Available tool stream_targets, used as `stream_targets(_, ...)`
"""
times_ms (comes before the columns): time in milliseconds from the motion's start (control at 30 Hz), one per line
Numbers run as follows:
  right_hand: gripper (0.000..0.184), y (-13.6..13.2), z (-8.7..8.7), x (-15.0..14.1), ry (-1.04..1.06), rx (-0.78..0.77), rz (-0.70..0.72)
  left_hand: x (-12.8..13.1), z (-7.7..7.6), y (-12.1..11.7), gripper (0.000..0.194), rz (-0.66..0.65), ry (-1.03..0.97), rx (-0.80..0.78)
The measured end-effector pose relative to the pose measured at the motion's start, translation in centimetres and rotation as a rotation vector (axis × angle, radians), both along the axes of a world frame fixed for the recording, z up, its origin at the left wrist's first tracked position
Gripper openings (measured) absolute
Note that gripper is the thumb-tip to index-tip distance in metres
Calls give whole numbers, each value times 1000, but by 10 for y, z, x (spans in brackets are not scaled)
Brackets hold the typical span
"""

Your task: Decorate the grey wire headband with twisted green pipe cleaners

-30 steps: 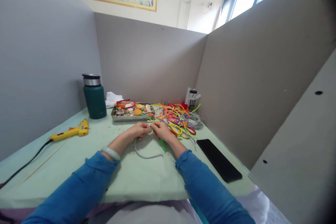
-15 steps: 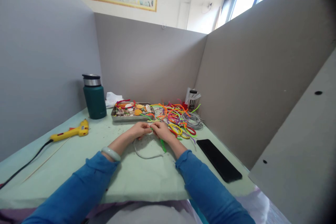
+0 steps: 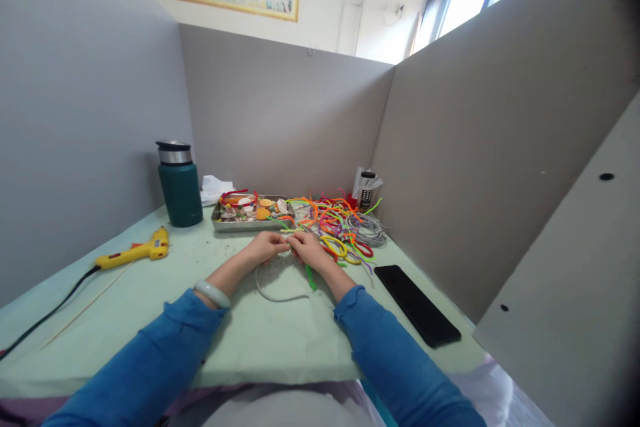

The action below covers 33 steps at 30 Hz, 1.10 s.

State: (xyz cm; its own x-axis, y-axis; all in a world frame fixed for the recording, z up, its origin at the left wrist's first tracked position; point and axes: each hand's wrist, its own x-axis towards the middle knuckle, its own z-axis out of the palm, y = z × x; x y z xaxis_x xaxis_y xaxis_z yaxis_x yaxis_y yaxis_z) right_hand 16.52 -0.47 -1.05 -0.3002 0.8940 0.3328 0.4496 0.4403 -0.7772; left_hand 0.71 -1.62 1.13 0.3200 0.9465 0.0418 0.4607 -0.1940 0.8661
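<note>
My left hand [image 3: 266, 247] and my right hand [image 3: 306, 247] meet fingertip to fingertip low over the table, both closed in a pinch. From under my left hand a thin grey pipe cleaner [image 3: 280, 299] curves down and right across the tabletop. A fuzzy green pipe cleaner [image 3: 311, 277] shows below my right hand; whether it is held or only lies there I cannot tell. What sits between the fingertips is small and mostly covered. Just beyond my right hand lies a heap of coloured pipe cleaners [image 3: 327, 220], with a yellow loop [image 3: 336, 250] close to the wrist.
A metal tray [image 3: 235, 227] of shells and small pieces stands behind my hands. At left are a green bottle [image 3: 181, 193], a yellow glue gun [image 3: 135, 254] with a cord, and a thin stick [image 3: 90, 303]. A black phone [image 3: 417, 305] lies at right. Grey partitions [image 3: 280, 113] enclose the table.
Both hands stay in nearly the same place, with only slight finger movement. The grey pipe cleaner's free end has shifted a little to the left.
</note>
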Motion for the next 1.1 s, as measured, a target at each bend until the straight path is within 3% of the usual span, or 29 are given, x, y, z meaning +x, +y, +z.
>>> stream_targets(1100,24,-2,0,-1,-19,-12,0,1,4,-3,32,18,-19,-46)
